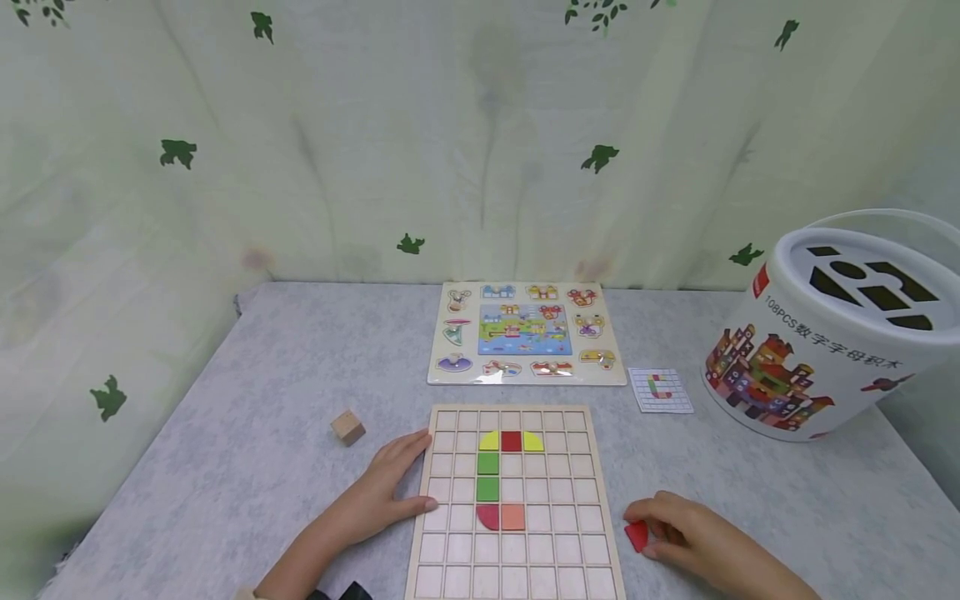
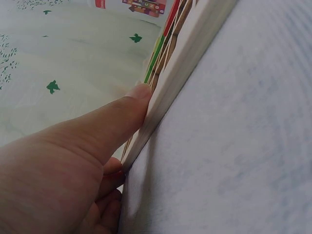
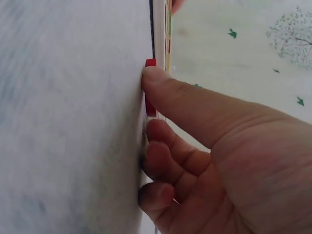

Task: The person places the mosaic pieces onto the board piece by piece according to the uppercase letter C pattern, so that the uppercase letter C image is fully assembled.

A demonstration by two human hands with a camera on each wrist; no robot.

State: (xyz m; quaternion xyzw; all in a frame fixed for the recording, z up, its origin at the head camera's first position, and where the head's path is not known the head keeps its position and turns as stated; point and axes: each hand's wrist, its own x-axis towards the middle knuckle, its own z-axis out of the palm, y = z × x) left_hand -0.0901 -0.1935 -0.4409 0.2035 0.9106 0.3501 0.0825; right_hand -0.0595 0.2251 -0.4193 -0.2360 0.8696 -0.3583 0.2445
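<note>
A wooden grid board [image 1: 551, 542] lies on the table, with several flat coloured tiles set in its squares. Among them are a yellow tile [image 1: 489, 442], a dark red tile [image 1: 511, 442], a green tile [image 1: 487, 489] and an orange tile [image 1: 513, 517]. Along the board's left edge rests my left hand [image 1: 375, 498], fingers stretched out and thumb touching the rim. To the right of the board, my right hand [image 1: 690, 533] pinches a loose red tile [image 1: 637, 536] between thumb and fingers, close to the tabletop. The right wrist view shows the thumb over that red tile [image 3: 151, 105].
A small wooden cube [image 1: 348, 427] sits left of the board. Behind the board lies a picture knob puzzle [image 1: 525, 371]; beside it is a pattern card [image 1: 662, 404]. A large white lidded bucket [image 1: 817, 333] stands at the right. A leaf-print curtain [image 1: 375, 167] hangs behind the table.
</note>
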